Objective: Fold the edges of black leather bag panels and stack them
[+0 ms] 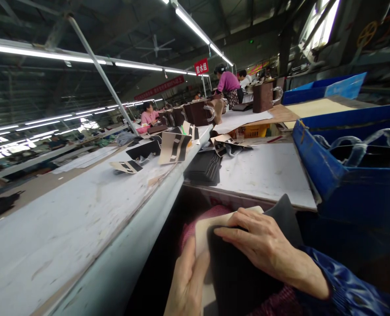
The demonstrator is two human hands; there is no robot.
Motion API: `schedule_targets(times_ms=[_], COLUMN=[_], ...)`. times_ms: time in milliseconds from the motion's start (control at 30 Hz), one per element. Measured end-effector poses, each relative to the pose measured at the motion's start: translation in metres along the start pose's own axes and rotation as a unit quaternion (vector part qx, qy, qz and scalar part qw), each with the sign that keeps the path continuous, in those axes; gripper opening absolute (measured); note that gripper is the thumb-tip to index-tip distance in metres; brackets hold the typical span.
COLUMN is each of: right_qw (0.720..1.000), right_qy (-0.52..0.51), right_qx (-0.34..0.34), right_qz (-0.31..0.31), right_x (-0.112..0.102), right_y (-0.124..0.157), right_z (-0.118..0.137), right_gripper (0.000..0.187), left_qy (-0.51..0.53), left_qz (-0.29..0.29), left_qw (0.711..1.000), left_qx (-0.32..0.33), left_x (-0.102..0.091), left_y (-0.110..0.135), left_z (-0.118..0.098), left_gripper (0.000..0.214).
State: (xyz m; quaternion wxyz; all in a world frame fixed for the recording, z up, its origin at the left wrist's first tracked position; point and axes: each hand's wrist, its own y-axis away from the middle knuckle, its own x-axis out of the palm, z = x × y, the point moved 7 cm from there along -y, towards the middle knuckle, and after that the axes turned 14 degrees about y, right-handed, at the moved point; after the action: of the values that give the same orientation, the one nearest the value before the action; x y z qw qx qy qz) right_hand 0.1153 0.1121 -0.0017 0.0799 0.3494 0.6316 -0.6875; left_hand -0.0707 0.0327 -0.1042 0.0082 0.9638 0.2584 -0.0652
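Observation:
I hold a flat piece with a beige backing (204,228) and a dark cover layer (237,272) in my lap at the bottom centre. My left hand (186,281) grips its lower left edge, fingers closed around it. Lying flat on top of the dark layer, my right hand (263,248) presses it down with its fingers stretched toward the left. A blue shiny sleeve covers my right forearm. Red-pink fabric shows under the piece.
A long white conveyor table (66,228) runs along the left, with cut panels (173,147) lying farther up it. Ahead, a white worktop (267,173) holds a stack of dark pieces (205,167). A blue bin (323,175) stands at the right. Other people (227,83) work farther away.

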Motion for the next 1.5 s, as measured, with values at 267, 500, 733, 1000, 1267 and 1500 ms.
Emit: schedule_targets(times_ms=[267,500,733,1000,1267,1500], right_qw=[0.993,0.994,0.994,0.995,0.997,0.997], right_qy=[-0.09,-0.08,-0.079,-0.075,-0.063,-0.059], right_qx=[0.019,0.006,-0.01,-0.007,-0.009,-0.012], right_qz=[-0.068,-0.079,-0.073,-0.063,-0.05,-0.054], right_x=[-0.016,-0.011,-0.012,-0.008,-0.011,-0.018], right_y=[-0.002,-0.01,-0.009,-0.004,-0.003,-0.003], right_z=[0.0,0.007,0.007,0.006,0.008,0.012], right_gripper=[0.021,0.019,0.02,0.023,0.027,0.027], left_qy=[0.094,0.155,0.14,0.145,0.109,0.124], left_qz=[0.069,0.084,0.08,0.101,0.097,0.039], left_qw=[0.993,0.982,0.985,0.984,0.989,0.991], left_qx=[0.004,-0.072,-0.062,-0.005,0.025,0.02], left_x=[0.028,0.035,0.037,0.04,0.036,0.029], left_y=[0.009,0.02,0.025,0.024,0.026,0.03], left_z=[-0.044,-0.047,-0.049,-0.062,-0.059,-0.058], left_gripper=[0.057,0.061,0.063,0.056,0.049,0.041])
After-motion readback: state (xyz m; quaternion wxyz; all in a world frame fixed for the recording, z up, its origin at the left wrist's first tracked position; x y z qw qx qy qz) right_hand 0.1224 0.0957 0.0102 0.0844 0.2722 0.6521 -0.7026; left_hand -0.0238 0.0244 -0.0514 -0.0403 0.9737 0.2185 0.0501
